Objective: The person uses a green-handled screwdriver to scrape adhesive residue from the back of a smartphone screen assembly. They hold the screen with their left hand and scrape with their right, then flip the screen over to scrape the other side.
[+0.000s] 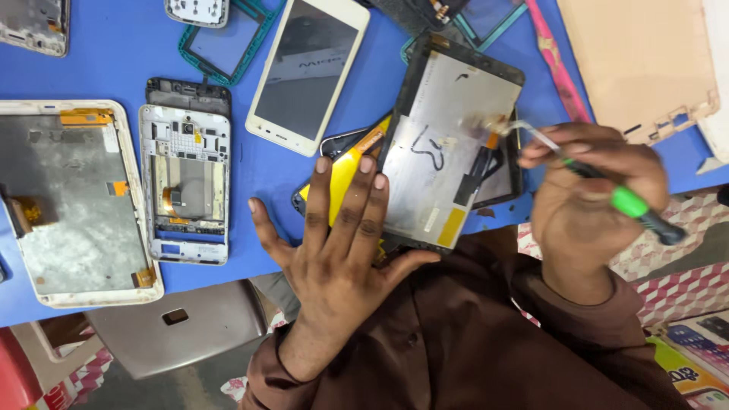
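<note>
Brown sleeves sat nearest, both arms reaching out onto a blue table. Left hand: fingers spread flat, pressing the near left edge of a tablet screen panel that lay back-side up over a yellow part and a dark phone beneath. Right hand: pinching a green-handled screwdriver, its thin tip at the panel's far right edge beside a small ribbon connector. Judged state of work: panel already out of its housing, connector seemingly not yet freed. Also on the table: an opened white tablet shell at left, a stripped phone frame, a white phone, teal frames further off. Unclear items: whether the tip touched the connector; the stack under the panel, mostly hidden; objects along the far edge, cut off.
</note>
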